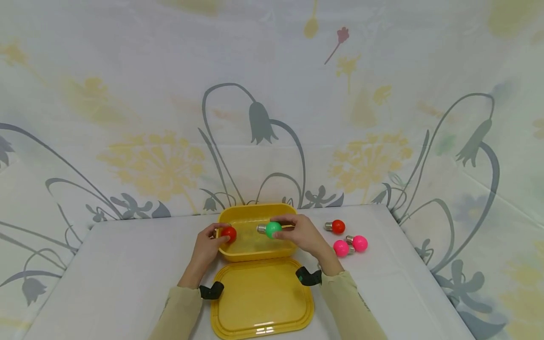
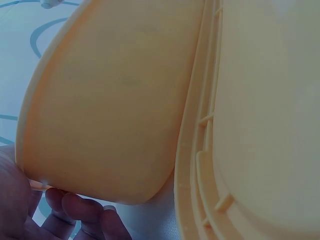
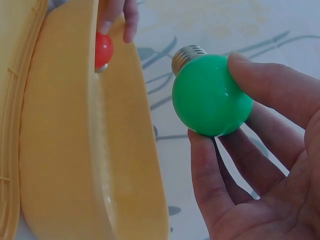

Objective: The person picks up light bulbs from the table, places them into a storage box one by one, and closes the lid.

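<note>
Above the yellow tub, the right hand pinches a green bulb by its globe; at the tub's left end, the left hand pinches a red bulb. Both seem light, hard, slick, perhaps breakable; the ridged metal base likely offers surer grip.

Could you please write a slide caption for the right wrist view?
The right hand holds a green bulb near a yellow container, while the left hand grips a red bulb at its far end.

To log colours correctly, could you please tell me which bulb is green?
The bulb pinched in the right hand; the other four bulbs are red or pink.
</note>
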Demonstrator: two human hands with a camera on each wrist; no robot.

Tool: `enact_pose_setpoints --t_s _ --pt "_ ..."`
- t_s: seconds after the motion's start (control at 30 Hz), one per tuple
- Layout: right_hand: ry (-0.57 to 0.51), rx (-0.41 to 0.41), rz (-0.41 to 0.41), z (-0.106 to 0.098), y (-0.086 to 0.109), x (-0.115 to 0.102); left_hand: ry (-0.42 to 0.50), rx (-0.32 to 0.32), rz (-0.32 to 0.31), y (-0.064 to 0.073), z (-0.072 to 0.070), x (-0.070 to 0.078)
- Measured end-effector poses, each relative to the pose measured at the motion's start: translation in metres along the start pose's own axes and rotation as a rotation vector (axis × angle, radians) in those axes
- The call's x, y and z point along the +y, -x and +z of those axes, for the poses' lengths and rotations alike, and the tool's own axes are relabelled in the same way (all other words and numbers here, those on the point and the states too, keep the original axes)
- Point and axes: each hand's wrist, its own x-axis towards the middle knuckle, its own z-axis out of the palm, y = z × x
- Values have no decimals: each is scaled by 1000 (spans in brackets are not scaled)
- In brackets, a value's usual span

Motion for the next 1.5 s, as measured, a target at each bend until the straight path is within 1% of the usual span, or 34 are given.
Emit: enact_pose_setpoints --t_s 0.13,0.33,0.5,0.73,1.03,1.27,1.5 --pt "15 6 3 -1 -4 1 0 -1 -1 0 -1 -1" --pt "43 8 -16 -3 -12 3 17 -1 -9 -1 -1 -1" --pt "45 3 -21 -5 -17 2 30 -6 -8 0 -1 0" --pt "56 -10 -27 -6 -22 -1 28 -14 -7 0 0 1" --pt "88 -17 -41 -8 -31 -8 23 -7 0 -2 -1 -1" --pt "91 -21 -49 -11 -37 -9 16 -6 -2 -1 0 -1" --pt "85 -33 -48 -9 -40 -8 23 -12 -13 -2 0 -2"
